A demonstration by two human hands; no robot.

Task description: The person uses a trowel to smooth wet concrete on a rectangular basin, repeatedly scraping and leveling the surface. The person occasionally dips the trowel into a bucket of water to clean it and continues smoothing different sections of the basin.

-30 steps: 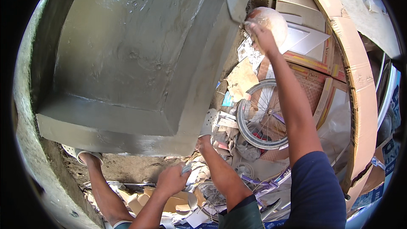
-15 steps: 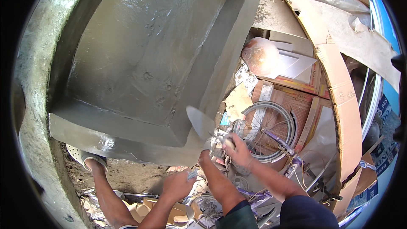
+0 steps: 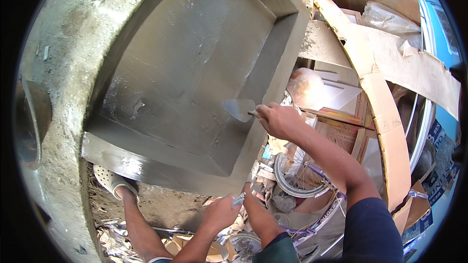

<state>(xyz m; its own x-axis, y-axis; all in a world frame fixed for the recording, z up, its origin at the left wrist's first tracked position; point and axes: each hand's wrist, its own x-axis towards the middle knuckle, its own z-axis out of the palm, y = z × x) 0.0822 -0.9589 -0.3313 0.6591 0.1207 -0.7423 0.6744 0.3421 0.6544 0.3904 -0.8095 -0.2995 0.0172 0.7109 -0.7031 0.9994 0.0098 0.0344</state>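
Note:
A wet grey cement basin (image 3: 161, 165) with raised rims spreads in front of me. My right hand (image 3: 282, 122) reaches over its right rim, closed round the handle of a trowel (image 3: 239, 109). The trowel's pointed metal blade is over the inner right side of the basin; whether it touches the cement I cannot tell. Below the near rim, my left hand (image 3: 218, 214) is closed on a small grey-blue piece (image 3: 238, 199), perhaps a folded cloth; its kind is unclear.
A rough concrete ledge (image 3: 63, 97) runs along the left, with a dark bucket (image 3: 36, 121) on it. My clog-shod foot (image 3: 109, 180) stands on soil by the near rim. Right of the basin lie a bicycle wheel (image 3: 302, 170), boxes and a long cardboard strip (image 3: 385, 116).
My right hand has moved up and forward, bringing the trowel from outside the near right corner to over the basin's inner right side. The view has shifted; the bucket now shows more.

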